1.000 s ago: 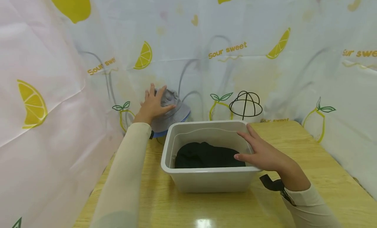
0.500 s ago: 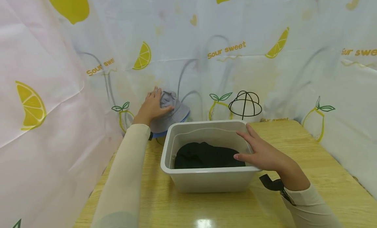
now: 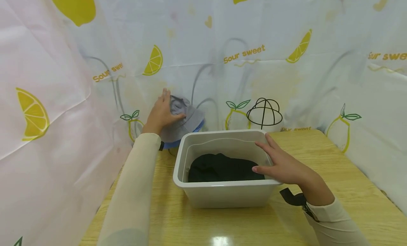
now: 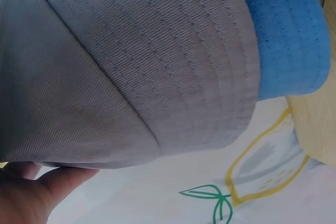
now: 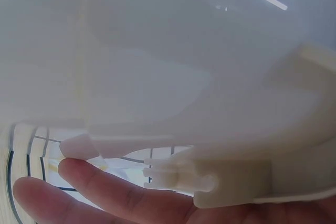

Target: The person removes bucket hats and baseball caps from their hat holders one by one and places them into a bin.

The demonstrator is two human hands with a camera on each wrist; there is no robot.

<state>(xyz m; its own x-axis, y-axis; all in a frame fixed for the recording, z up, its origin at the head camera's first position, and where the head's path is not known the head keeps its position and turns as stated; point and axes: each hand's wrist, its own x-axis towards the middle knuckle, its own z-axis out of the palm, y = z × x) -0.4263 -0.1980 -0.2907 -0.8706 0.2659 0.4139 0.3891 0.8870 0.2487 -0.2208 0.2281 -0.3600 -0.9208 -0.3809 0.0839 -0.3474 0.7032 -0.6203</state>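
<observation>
In the head view my left hand point(image 3: 161, 113) grips the crown of a grey bucket hat point(image 3: 187, 120), with the thumb on the near side. Below its brim a blue hat brim point(image 3: 173, 144) shows. The left wrist view has the stitched grey brim point(image 4: 178, 56) close up, the blue brim point(image 4: 294, 35) beyond it, and my thumb point(image 4: 68, 182) at the crown's edge. My right hand point(image 3: 283, 164) rests on the right rim of a white plastic bin point(image 3: 227, 196), fingers spread and fairly straight. Several fingers point(image 5: 126, 192) lie along the bin's outside in the right wrist view.
Dark fabric point(image 3: 225, 168) lies in the bin. A black wire dome-shaped stand point(image 3: 265, 113) rises behind it. The wooden table point(image 3: 334, 182) ends at a lemon-print curtain point(image 3: 203, 27) at the back and sides.
My left hand's spread fingers have closed on the grey hat's crown. The grey hat has shifted slightly up and left, and more of the blue brim shows. My right hand has stayed in place.
</observation>
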